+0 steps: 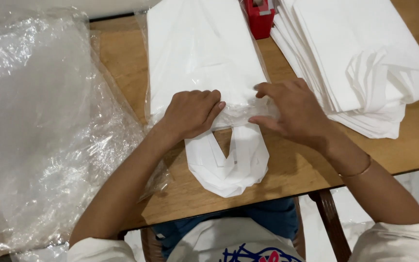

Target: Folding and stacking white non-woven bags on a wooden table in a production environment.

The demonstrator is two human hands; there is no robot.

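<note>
Both hands are pressed on the clear sleeve's mouth around a white bag stack (204, 53): left hand (190, 112) curled shut, right hand (292, 109) pinching film. Light, soft, slippery; best gripped at its edges.

- A white short-sleeved top (233, 242) is worn, with a blue and red drawn mark printed low on its front.
- Blue trousers (267, 216) are seen just above the top's hem.
- A thin gold-coloured bangle (357, 172) is worn on the right wrist, up from the white sleeve (403, 242).
- Both forearms are left bare.
</note>
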